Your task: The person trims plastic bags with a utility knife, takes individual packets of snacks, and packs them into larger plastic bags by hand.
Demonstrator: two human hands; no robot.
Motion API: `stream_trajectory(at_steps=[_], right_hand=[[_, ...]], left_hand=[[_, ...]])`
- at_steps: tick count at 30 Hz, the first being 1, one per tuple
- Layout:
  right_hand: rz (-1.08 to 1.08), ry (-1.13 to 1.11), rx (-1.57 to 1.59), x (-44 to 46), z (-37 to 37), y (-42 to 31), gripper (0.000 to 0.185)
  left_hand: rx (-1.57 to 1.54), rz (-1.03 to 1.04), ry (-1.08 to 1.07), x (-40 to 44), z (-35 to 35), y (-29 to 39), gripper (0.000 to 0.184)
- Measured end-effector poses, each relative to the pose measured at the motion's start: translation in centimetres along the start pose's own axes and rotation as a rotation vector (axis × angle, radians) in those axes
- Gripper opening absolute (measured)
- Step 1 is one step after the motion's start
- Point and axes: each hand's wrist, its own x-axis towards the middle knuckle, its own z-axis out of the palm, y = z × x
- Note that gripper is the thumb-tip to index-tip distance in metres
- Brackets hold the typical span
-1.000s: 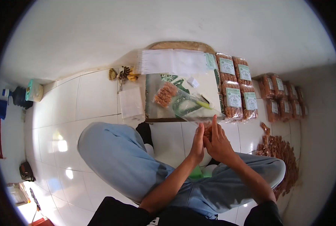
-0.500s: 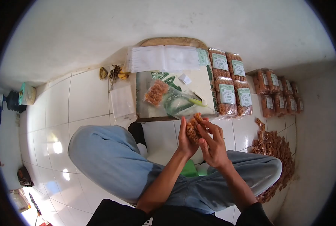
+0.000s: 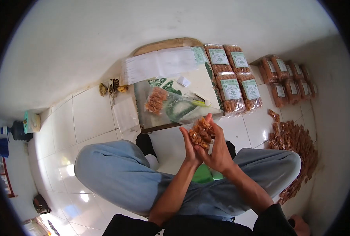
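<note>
Between my palms, in front of the low board, is a small clear packet of brown snacks. My left hand supports its left side, and my right hand presses against its right side. Just beyond them a long clear plastic bag lies across the board, with another clump of brown snacks at its left end. A yellow-green knife rests near the bag's right part. White plastic sleeves are laid along the board's far side.
Labelled snack packs stand right of the board, with more packs farther right. Many small packets are heaped on the floor beside my right knee. Bananas and a clear sleeve lie left. A green object sits between my legs.
My hands have parted from a narrow pose to cup the packet, which now shows more fully. The view has turned slightly, and the board appears farther left and tilted.
</note>
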Motion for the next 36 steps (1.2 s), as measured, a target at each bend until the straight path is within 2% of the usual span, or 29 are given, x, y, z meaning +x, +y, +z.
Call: stream_trajectory(at_steps=[5, 7, 8, 10, 11, 12, 14, 18, 20, 24, 26, 27, 29, 34, 36], right_hand=[[0.103, 0.087, 0.053, 0.4, -1.5, 0.1, 0.094], [0.044, 0.127, -0.035, 0.5, -1.9, 1.3, 0.094], [-0.02, 0.153, -0.125, 0.6, -2.0, 1.8, 0.093], [-0.019, 0.144, -0.157, 1.1, -2.9, 1.1, 0.091], [-0.01, 0.115, -0.138, 1.2, -3.1, 0.9, 0.087], [-0.001, 0.086, -0.119, 1.2, -3.1, 0.7, 0.084], [-0.011, 0.045, -0.115, 1.3, -3.1, 0.7, 0.082], [-0.008, 0.012, -0.062, 0.6, -2.4, 0.8, 0.079], [-0.009, 0.033, -0.075, 0.1, -1.7, 1.6, 0.079], [0.0, 0.109, -0.07, -0.8, -1.1, 2.3, 0.076], [0.012, 0.113, -0.044, -0.9, -1.3, 2.1, 0.076], [0.017, 0.109, -0.022, -0.8, -1.4, 2.1, 0.075], [0.013, 0.078, -0.023, -0.7, -1.8, 2.0, 0.075], [0.004, 0.044, 0.016, -1.3, -2.2, 2.0, 0.073], [0.065, 0.024, 0.037, -1.7, -2.0, 2.4, 0.074]], left_hand=[[0.225, 0.013, -0.053, -0.1, 0.6, 0.2, 0.105], [0.432, -0.033, 0.154, -0.2, 0.5, 0.2, 0.097], [0.438, -0.04, 0.15, -0.3, 0.4, 0.2, 0.097], [0.475, 0.038, 0.082, -0.4, 0.5, 0.5, 0.085], [0.413, 0.081, 0.084, -0.2, 0.1, 0.1, 0.071], [0.416, 0.076, 0.085, -0.3, 0.0, 0.1, 0.071], [0.365, -0.024, 0.227, -0.3, -0.2, 0.1, 0.061], [0.301, -0.024, 0.292, -0.3, -0.7, -0.4, 0.06], [0.323, 0.029, 0.336, -0.5, -0.3, -1.1, 0.033], [0.334, -0.007, 0.287, -0.9, -0.4, -1.3, 0.041], [0.386, 0.048, 0.402, -1.3, 0.6, -1.2, 0.055], [0.39, 0.049, 0.403, -1.3, 0.7, -1.2, 0.055], [0.284, 0.052, 0.407, -1.4, 0.6, -1.2, 0.068], [0.39, 0.071, 0.424, -1.4, 0.6, -1.1, 0.068], [0.421, 0.087, 0.423, -1.4, 0.7, -1.2, 0.069]])
